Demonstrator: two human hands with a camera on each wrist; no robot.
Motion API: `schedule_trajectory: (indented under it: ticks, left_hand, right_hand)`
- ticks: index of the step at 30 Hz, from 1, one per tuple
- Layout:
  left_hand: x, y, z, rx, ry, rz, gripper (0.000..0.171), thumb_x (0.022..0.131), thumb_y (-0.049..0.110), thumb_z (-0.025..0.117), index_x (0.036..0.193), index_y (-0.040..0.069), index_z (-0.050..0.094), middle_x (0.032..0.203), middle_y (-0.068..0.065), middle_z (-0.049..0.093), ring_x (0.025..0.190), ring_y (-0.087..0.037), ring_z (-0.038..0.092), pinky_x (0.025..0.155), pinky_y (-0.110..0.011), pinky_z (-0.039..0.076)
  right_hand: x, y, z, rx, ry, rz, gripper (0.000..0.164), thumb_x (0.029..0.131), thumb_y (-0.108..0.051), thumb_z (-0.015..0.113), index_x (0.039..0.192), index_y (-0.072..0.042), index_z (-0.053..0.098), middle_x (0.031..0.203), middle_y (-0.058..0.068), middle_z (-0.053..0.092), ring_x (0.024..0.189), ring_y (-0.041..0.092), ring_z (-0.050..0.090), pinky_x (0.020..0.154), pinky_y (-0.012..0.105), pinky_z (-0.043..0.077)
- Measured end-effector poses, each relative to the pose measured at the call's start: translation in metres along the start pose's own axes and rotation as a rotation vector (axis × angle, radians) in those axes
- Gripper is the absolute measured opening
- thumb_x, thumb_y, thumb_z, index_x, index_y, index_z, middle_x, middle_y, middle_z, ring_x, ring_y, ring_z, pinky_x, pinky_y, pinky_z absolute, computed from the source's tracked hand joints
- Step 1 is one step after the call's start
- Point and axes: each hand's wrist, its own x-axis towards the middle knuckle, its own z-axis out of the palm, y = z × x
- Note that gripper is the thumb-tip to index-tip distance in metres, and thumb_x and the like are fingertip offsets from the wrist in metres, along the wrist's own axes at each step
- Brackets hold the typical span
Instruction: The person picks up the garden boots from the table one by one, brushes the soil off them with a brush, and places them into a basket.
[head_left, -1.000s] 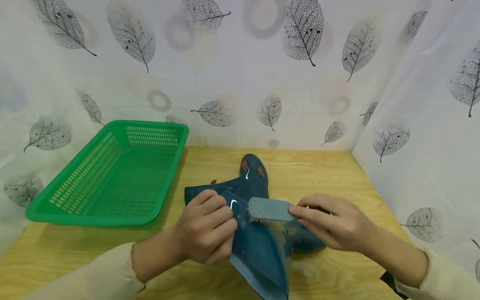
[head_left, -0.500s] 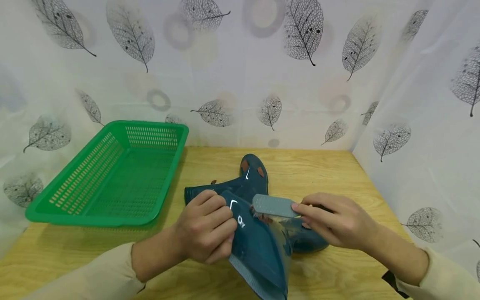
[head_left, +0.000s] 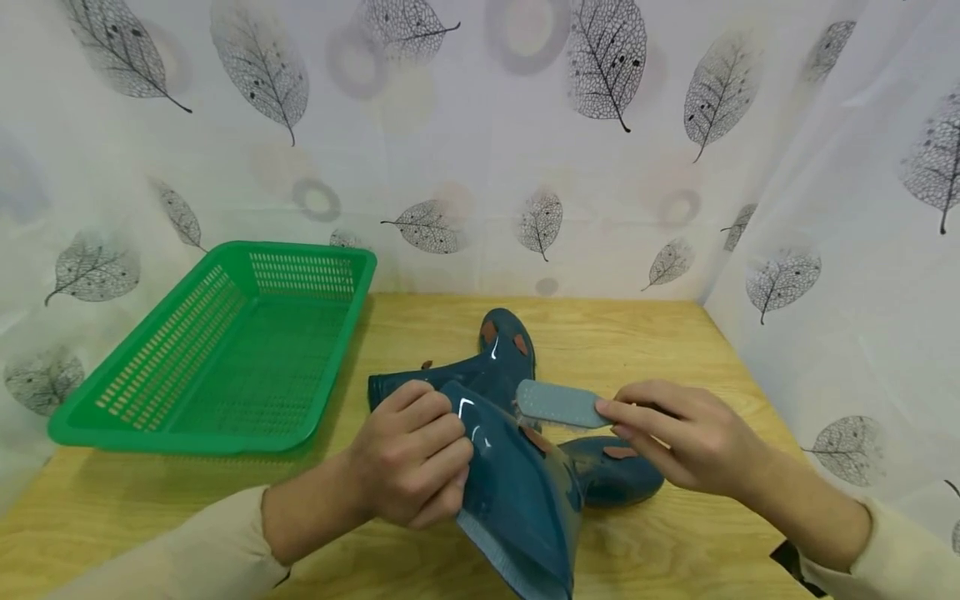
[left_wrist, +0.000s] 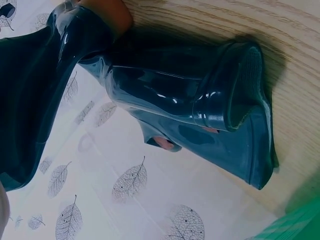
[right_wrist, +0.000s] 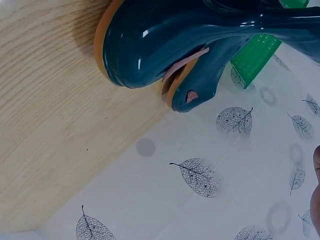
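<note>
A glossy dark-blue rubber boot [head_left: 517,492] lies nearest, its open top towards me and its foot [head_left: 626,475] pointing right. My left hand [head_left: 420,454] grips this boot's shaft near the top edge. Between fingers and thumb, my right hand [head_left: 682,433] holds a grey-blue brush [head_left: 562,404], bristles downward, just above the shaft. Reddish-brown patches show on the boot's foot and on the shaft, one patch [head_left: 536,439] right below the brush. Behind lies a second matching boot [head_left: 498,371] with similar patches. Its open shaft [left_wrist: 170,90] shows in the left wrist view.
A green plastic basket [head_left: 315,437] with slotted walls stands on the left of the wooden table [head_left: 637,350]. A white curtain [head_left: 480,150] printed with leaves hangs behind and on both sides. A small brown bit [head_left: 427,364] sits by the far boot's shaft.
My right hand has moved the brush to the right and slightly up along the near boot's shaft, uncovering a brown patch there. My left hand stays on the boot.
</note>
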Motion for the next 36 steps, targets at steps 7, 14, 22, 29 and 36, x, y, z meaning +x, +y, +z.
schedule_trajectory:
  ticks: [7, 14, 22, 29, 36]
  left_hand:
    - [-0.001, 0.000, 0.001, -0.004, -0.002, -0.001, 0.036, 0.090, 0.018, 0.038, 0.058, 0.016, 0.054, 0.059, 0.002, 0.053, 0.062, -0.018, 0.047, 0.062, -0.031, 0.041]
    - [-0.003, 0.000, 0.001, 0.003, -0.016, -0.006, 0.037, 0.090, 0.019, 0.038, 0.058, 0.016, 0.055, 0.059, 0.002, 0.053, 0.062, -0.018, 0.048, 0.062, -0.031, 0.041]
    - [-0.003, 0.000, 0.001, 0.000, -0.008, -0.003, 0.036, 0.091, 0.019, 0.038, 0.058, 0.017, 0.053, 0.058, 0.003, 0.051, 0.062, -0.018, 0.046, 0.062, -0.031, 0.040]
    - [-0.002, -0.001, 0.001, -0.005, 0.002, 0.002, 0.037, 0.091, 0.018, 0.037, 0.056, 0.018, 0.051, 0.058, 0.003, 0.049, 0.061, -0.017, 0.045, 0.062, -0.031, 0.039]
    - [-0.003, -0.001, 0.001, -0.008, 0.000, -0.003, 0.038, 0.091, 0.018, 0.037, 0.057, 0.018, 0.051, 0.058, 0.003, 0.050, 0.062, -0.017, 0.046, 0.062, -0.031, 0.039]
  right_hand:
    - [0.000, -0.005, 0.001, 0.041, 0.032, -0.021, 0.027, 0.103, -0.013, 0.054, 0.101, 0.006, 0.073, 0.081, 0.015, 0.065, 0.063, 0.015, 0.057, 0.053, 0.016, 0.044]
    - [-0.009, -0.004, 0.000, 0.019, 0.003, -0.008, 0.028, 0.104, -0.015, 0.053, 0.102, 0.006, 0.073, 0.083, 0.015, 0.065, 0.063, 0.015, 0.058, 0.053, 0.016, 0.043]
    - [-0.018, 0.000, 0.000, -0.013, -0.026, 0.010, 0.029, 0.104, -0.016, 0.053, 0.101, 0.005, 0.073, 0.084, 0.014, 0.065, 0.063, 0.014, 0.057, 0.054, 0.015, 0.042]
    - [-0.014, 0.000, -0.002, 0.003, 0.015, 0.010, 0.030, 0.104, -0.016, 0.054, 0.099, 0.007, 0.073, 0.082, 0.015, 0.066, 0.063, 0.014, 0.056, 0.053, 0.015, 0.040]
    - [-0.005, -0.005, 0.002, 0.139, 0.196, -0.085, 0.021, 0.099, -0.008, 0.060, 0.104, 0.008, 0.073, 0.074, 0.017, 0.063, 0.057, 0.013, 0.050, 0.051, 0.016, 0.036]
